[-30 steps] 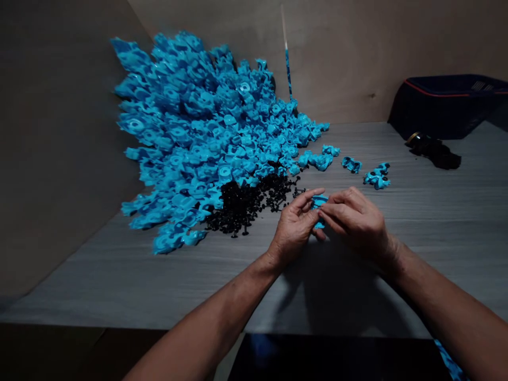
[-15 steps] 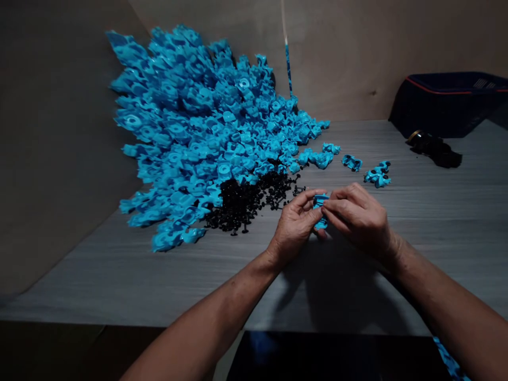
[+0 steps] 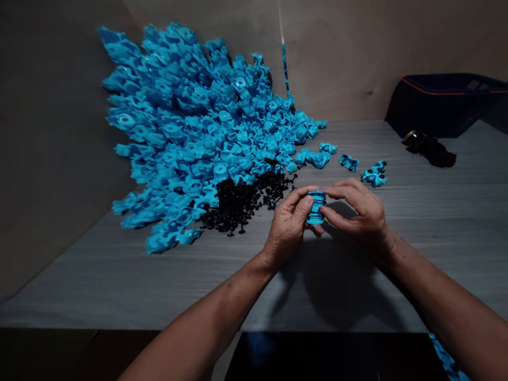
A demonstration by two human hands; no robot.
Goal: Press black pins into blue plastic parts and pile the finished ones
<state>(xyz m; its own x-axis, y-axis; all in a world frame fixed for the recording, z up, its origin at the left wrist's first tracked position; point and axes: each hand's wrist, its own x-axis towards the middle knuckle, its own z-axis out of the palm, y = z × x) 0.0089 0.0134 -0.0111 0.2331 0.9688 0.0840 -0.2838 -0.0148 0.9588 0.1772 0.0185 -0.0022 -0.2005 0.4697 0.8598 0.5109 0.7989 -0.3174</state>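
A small blue toy car (image 3: 316, 207) is held between my two hands above the table, its underside facing up and dark axle parts across it. My left hand (image 3: 291, 219) is closed on its left side, thumb on top. My right hand (image 3: 359, 214) grips the right side, with index finger near the top corner and thumb lower down. Just left of my hands lies a heap of black wheel-and-axle pieces (image 3: 238, 203). Beyond it rises a large pile of blue toy car bodies (image 3: 190, 121).
Right of the pile sit a blue car (image 3: 348, 162) and a small group of blue cars with black wheels (image 3: 374, 174). A dark basket (image 3: 432, 108) with a red line stands at the back right, a black object with a gold band (image 3: 431, 150) before it. Wooden panels (image 3: 337, 58) enclose the table.
My right fingers have spread from a pinch over the car to its right edge, so more of the underside shows. The whole view has shifted slightly.
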